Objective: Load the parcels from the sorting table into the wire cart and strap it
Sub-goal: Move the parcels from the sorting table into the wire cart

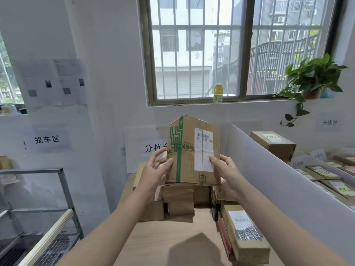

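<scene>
- Nearest lies the sorting table [153, 237], its pale wooden top running away from the camera, with two bare forearms reaching over it from the near edge.
- Far behind it a barred window [199, 54] fills the wall.
- A white divider panel [278, 189] stands along the table's right side; beyond it, labelled flat boxes [272, 143] lie in rows.
- At the left, lower than the table, stands the wire cart [30, 171], a grey metal frame with mesh below and a pale wooden rail across its near corner.
- At the table's far end sits a pile of brown parcels [178, 196].
- Just over that pile an upright cardboard parcel [194, 150] with green tape and a white barcode label is held; whether its bottom edge touches the pile cannot be told.
- A long parcel [244, 233] with a printed label lies along the table's near right side, against the divider.
- The left hand [153, 169] grips the parcel's left side, thumb on the front by the green tape, fingers behind.
- The right hand [224, 169] clasps the parcel's right edge, fingertips pressed on the label.
- A leafy potted plant [311, 77] trails from the right of the sill.
- A yellow bottle [218, 94] stands mid-sill.
</scene>
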Tool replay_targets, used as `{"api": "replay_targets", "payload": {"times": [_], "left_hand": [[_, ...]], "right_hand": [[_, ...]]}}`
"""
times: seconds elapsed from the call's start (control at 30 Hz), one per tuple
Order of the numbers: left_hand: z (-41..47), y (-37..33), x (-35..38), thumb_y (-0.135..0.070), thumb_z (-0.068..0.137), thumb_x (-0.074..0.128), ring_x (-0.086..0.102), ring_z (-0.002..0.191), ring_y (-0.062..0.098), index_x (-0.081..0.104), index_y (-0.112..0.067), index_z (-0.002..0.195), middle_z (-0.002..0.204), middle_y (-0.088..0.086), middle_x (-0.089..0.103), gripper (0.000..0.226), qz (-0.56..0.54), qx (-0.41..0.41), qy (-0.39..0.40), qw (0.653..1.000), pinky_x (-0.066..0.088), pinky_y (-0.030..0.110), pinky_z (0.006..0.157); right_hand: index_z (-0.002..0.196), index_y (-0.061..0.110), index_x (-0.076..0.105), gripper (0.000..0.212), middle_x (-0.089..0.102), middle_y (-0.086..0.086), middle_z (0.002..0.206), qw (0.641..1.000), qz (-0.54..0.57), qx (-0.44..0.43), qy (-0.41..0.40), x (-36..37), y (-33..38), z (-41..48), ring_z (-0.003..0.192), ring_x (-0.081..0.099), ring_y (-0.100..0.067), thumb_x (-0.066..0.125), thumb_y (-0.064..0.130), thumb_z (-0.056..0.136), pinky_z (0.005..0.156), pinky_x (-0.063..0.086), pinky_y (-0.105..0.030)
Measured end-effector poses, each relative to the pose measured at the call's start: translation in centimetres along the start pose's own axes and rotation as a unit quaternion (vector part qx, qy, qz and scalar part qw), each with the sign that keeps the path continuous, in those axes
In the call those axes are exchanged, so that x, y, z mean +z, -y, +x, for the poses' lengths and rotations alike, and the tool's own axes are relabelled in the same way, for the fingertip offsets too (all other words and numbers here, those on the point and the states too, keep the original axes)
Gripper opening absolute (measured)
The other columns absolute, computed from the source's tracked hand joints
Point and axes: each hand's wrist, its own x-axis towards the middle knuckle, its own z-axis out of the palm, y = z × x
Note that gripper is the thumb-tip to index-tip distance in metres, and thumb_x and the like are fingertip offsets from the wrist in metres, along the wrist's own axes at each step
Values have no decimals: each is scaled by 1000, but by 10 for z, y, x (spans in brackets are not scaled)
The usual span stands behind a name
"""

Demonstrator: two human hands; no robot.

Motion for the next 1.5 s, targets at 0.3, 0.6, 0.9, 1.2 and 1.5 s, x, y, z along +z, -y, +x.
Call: {"api": "replay_targets", "payload": {"times": [0.3,0.6,0.9,1.2,1.5], "left_hand": [[-17,15,-13,-47,91,61,69,104,10,71,-27,113,104,-9,76,31,24,7,-98,995,54,28,88],[-66,43,-74,-34,86,74,70,104,9,68,-27,116,110,-6,74,31,-62,-38,-180,981,54,23,81],[-173,41,-183,-45,91,65,70,101,19,75,-25,106,105,1,76,26,-57,-87,-404,909,58,34,83],[-287,42,-276,-50,92,59,61,104,-3,74,-33,108,105,-20,73,27,-14,-112,-556,823,43,19,75],[-326,29,-439,-54,89,61,64,110,9,74,-31,110,108,-14,74,33,-16,-123,-556,822,50,31,93]], "right_hand": [[124,24,51,51,64,-7,122,997,-73,-18,34,11,-17,0,109,64,-22,78,27,81,79,57,-40],[120,27,57,36,65,0,114,985,-143,-1,96,72,-61,-9,100,65,-15,72,29,88,68,58,-30],[130,28,55,47,63,4,124,949,-182,52,252,200,-157,-29,105,67,-16,73,37,86,78,60,-40],[123,28,60,38,64,2,120,891,-220,83,390,320,-237,-97,108,64,-15,72,35,88,89,56,-41],[126,31,57,38,62,8,121,880,-249,85,396,470,-292,-134,109,63,-12,68,36,90,84,58,-39]]}}
